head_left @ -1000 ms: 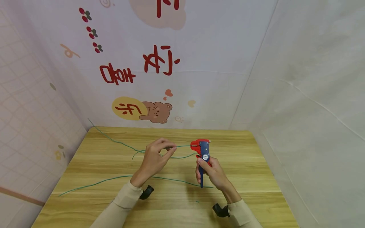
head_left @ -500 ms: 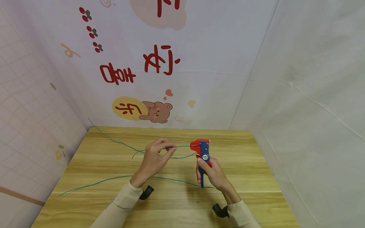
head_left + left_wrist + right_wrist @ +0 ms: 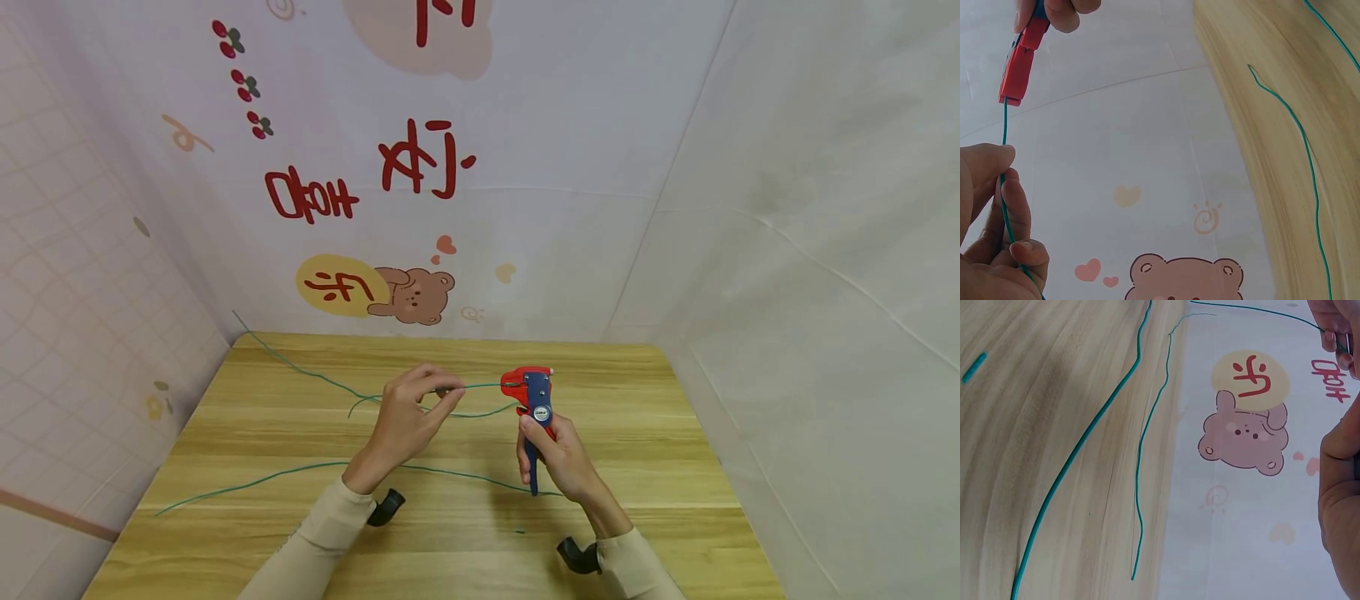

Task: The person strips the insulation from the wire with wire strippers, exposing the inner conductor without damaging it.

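Observation:
My left hand (image 3: 405, 417) pinches a thin green wire (image 3: 482, 385) between thumb and forefinger. From those fingertips the wire runs straight right into the red nose of a wire stripper (image 3: 537, 392), which has a blue body. My right hand (image 3: 561, 457) grips the stripper's handles, thumb on the near side. In the left wrist view the wire (image 3: 1005, 125) enters the tip of the red nose (image 3: 1017, 72), and its other part passes down across my fingers. The wire's end inside the tool is hidden. In the right wrist view the tool is out of sight.
A second green wire (image 3: 285, 361) lies along the back of the wooden table (image 3: 450, 550), its far end against the cloth wall (image 3: 570, 208). Nearer, another wire (image 3: 255, 482) passes beneath both arms. A short green offcut (image 3: 520, 532) lies in front. Black mounts (image 3: 386, 507) sit at the wrists.

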